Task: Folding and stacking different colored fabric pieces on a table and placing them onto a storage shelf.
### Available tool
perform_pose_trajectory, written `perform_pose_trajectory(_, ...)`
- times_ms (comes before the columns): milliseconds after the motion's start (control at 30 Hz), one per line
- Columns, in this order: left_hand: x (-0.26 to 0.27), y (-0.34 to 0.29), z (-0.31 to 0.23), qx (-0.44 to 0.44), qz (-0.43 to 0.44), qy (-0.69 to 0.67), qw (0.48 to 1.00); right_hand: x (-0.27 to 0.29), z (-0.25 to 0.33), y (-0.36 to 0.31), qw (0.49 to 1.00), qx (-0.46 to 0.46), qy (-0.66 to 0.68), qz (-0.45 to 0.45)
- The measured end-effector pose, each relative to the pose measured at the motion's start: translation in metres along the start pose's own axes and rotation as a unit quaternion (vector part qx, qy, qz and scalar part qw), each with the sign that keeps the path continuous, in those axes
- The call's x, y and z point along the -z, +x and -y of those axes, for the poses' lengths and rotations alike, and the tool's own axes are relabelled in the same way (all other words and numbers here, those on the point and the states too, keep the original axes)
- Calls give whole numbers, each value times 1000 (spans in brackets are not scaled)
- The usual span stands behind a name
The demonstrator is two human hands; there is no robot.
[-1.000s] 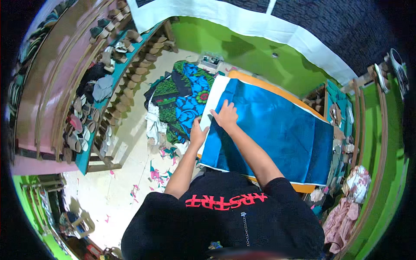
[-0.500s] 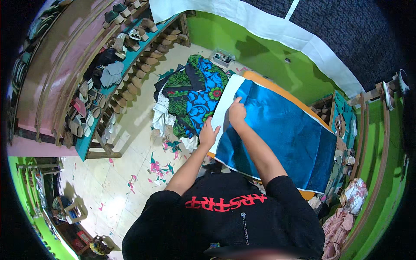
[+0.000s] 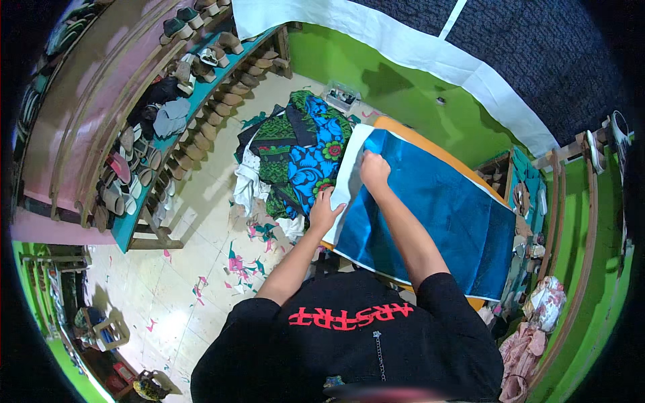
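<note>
A shiny blue sheet of material [image 3: 430,208] lies over a white sheet [image 3: 348,161], whose margin shows along the left side. Both rest on an orange tabletop [image 3: 396,127]. My right hand [image 3: 375,169] is closed over the blue sheet near its far left corner; whatever its fingers hold, if anything, is hidden. Nearer to me, my left hand [image 3: 325,211] touches the left edge of the white margin, its thumb and fingers apart. Right beyond it is a heap of black, green and blue patterned cloth [image 3: 309,148].
A teal-topped bench [image 3: 195,101] with shoes and wooden shoe lasts [image 3: 201,138] runs along the left. Coloured scraps [image 3: 245,265] litter the tiled floor. A clear box [image 3: 342,95] sits by the green wall. Cluttered shelving [image 3: 527,201] and pink cloth [image 3: 523,349] are at the right.
My right hand has gone from an extended finger to a closed shape, at nearly the same spot on the blue sheet. My left hand stays at the margin. The view has shifted slightly.
</note>
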State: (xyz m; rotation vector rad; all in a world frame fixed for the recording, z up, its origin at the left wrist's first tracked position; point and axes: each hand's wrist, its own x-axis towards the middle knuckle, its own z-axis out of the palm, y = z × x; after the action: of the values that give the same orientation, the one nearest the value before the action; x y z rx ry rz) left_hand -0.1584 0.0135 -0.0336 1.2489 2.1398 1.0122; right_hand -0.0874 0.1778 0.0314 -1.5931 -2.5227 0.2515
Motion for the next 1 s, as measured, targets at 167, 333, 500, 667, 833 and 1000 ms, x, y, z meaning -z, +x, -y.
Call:
perform_pose_trajectory(167,-7,5,18,0,4,-6,1000,1,20,5,996,49,56,-57)
perform_pose_trajectory(333,-9,10,21,-7,29,-37,999,-3,34,9,990,74,108,-47)
perform_pose_trajectory(500,-21,26,64,22,66,-279,958,-28,26,10,989,38,137,36)
perform_pose_trajectory(667,24,82,0,210,136,-340,907,-29,15,8,978,14,200,51)
perform_pose_trajectory(833,-6,148,18,143,123,-397,898,-14,20,-3,953,51,298,34)
perform_pose_trajectory(1000,-27,184,27,93,96,-375,917,0,8,2,910,77,382,140)
